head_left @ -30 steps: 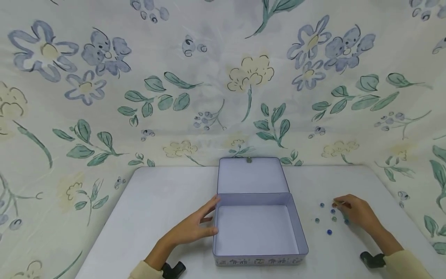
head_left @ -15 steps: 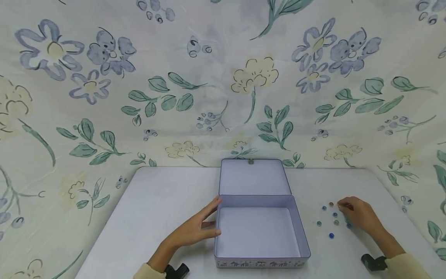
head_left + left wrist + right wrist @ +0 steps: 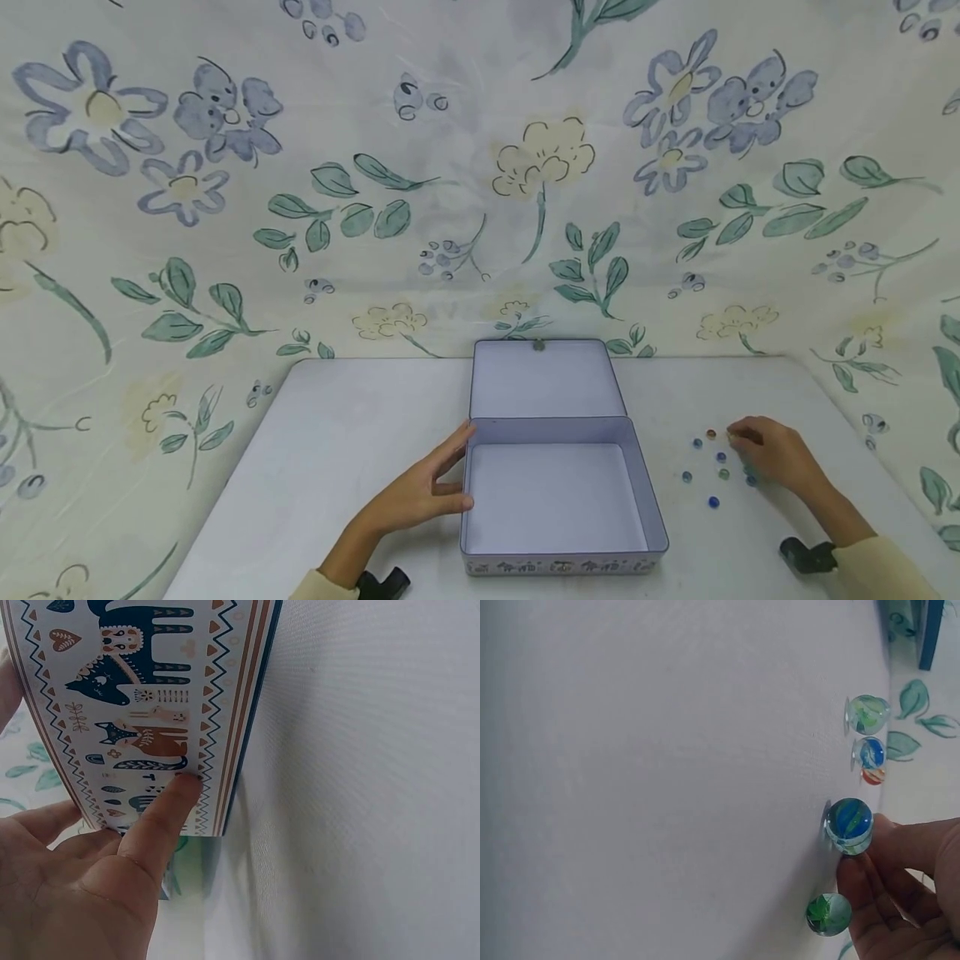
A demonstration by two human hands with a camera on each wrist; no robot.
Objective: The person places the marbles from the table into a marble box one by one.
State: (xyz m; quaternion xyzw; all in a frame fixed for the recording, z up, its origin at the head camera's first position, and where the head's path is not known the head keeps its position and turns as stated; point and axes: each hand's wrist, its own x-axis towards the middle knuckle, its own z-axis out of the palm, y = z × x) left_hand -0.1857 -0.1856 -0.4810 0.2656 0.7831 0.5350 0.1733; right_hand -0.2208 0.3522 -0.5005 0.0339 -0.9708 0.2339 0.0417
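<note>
A flower-printed cloth (image 3: 427, 75) spreads across the background, behind the far edge of the white counter (image 3: 360, 408). On the counter sits an open box (image 3: 558, 565), its lid (image 3: 543, 379) raised at the back and its pale inside facing up (the left wrist view shows animals printed along one outer side).

The left hand (image 3: 412, 496) is spread wide against the box's left side, thumb and fingers apart, touching rather than gripping. The right hand (image 3: 772, 454) is narrow, its fingers curled and its tips drawn together beside the marbles; I cannot tell whether a marble is between them.

Smallest are the marbles, loosely scattered on the counter to the right of the box: an orange marble (image 3: 711, 434) near the right fingertips, a green marble (image 3: 723, 474) closer in, and a deep blue marble (image 3: 713, 502) nearest the front. In the right wrist view, a blue-and-green marble (image 3: 850, 817) overlaps the fingertips.

The step in hand looks like picking out a marble while the box is steadied. The next move probably calls for a light, sure pinch that leaves its neighbours unrolled.
</note>
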